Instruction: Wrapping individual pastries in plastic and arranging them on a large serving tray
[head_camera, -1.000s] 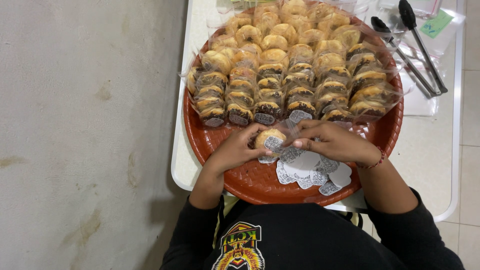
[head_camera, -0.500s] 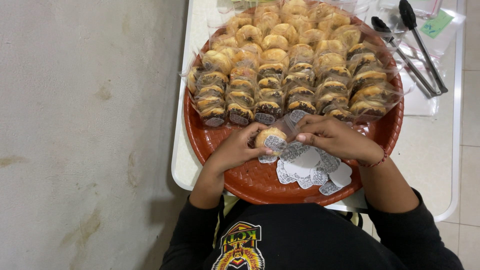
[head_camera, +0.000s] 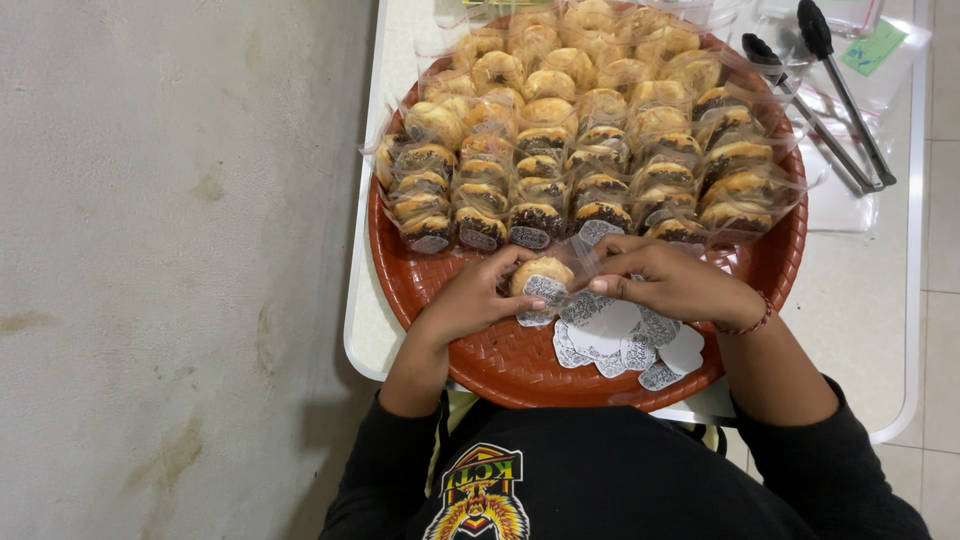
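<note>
A round golden pastry (head_camera: 541, 274) in a clear plastic wrapper sits between my hands over the near part of a red woven tray (head_camera: 520, 365). My left hand (head_camera: 472, 298) grips the pastry from the left. My right hand (head_camera: 668, 282) pinches the wrapper's right end with its fingertips. A round patterned sticker (head_camera: 546, 290) shows on the wrapper's front. Beneath my right hand lies a small pile of loose round stickers (head_camera: 618, 340) on the tray.
Several rows of wrapped pastries (head_camera: 590, 140) fill the far part of the tray. The tray rests on a white table (head_camera: 860, 300); black tongs (head_camera: 830, 90) lie at its far right on clear plastic bags. A concrete floor (head_camera: 170, 260) runs along the left.
My right hand has shifted slightly left along the wrapper, and the pastry between my hands has turned a little. The tray and stickers have not moved.
</note>
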